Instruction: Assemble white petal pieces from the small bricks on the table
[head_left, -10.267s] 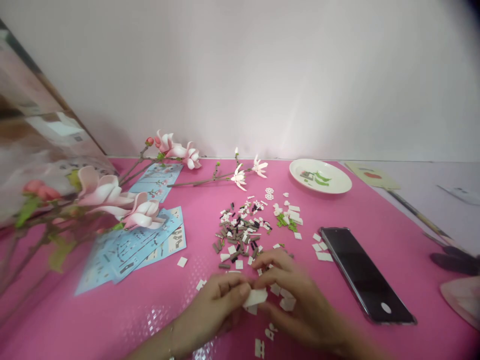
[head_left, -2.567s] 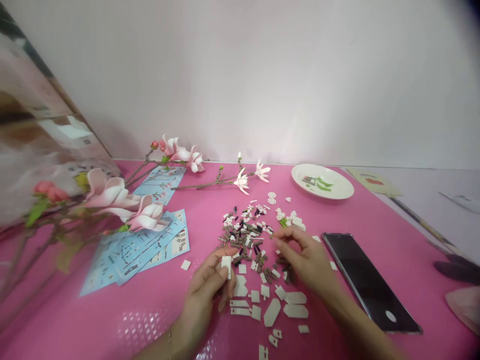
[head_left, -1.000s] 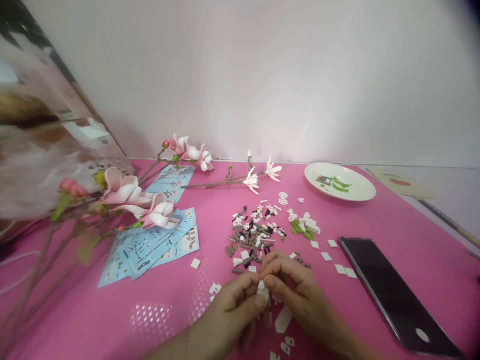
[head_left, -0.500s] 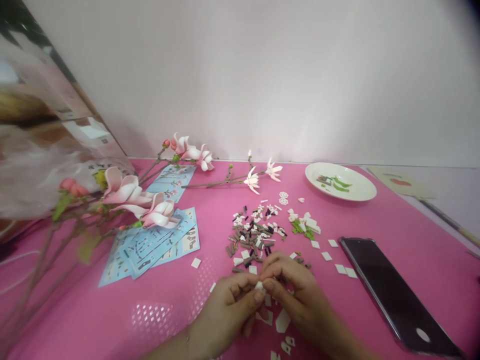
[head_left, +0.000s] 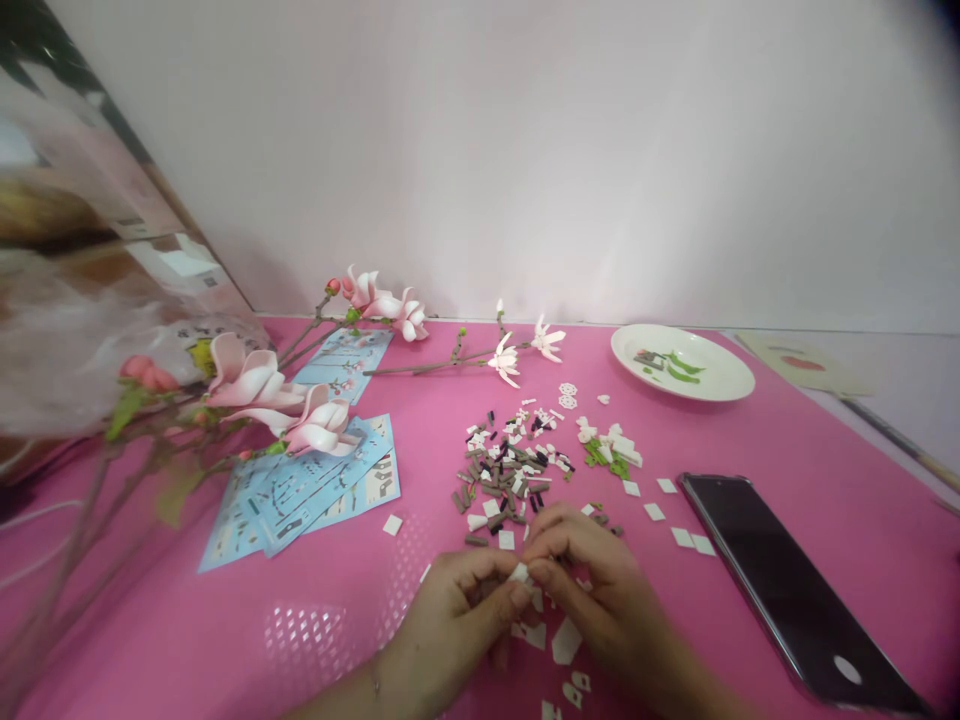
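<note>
Between my fingertips is a small white building piece [head_left: 520, 573], partly hidden by them. My left hand [head_left: 457, 620] pinches it from the left, and the thumb and fingers of my right hand [head_left: 592, 580] close on it from the right. Just beyond my hands spreads a pile of small brown, black and white building pieces [head_left: 499, 478]. Flat white pieces [head_left: 566, 640] lie under and below my right hand. To the right of the pile sits a cluster of green and white pieces [head_left: 609, 455], with several white square tiles [head_left: 654, 512] nearby.
On the left, pink magnolia stems [head_left: 322, 420] lie over blue instruction sheets [head_left: 292, 500]. A white-flowered branch [head_left: 435, 367] rests near the wall. A white plate [head_left: 720, 380] with green pieces stands back right, and a black phone [head_left: 787, 590] lies at the right.
My hands stay nearly in place, with only slight shifts of the fingers around the white piece. Nothing else on the table has visibly moved.
</note>
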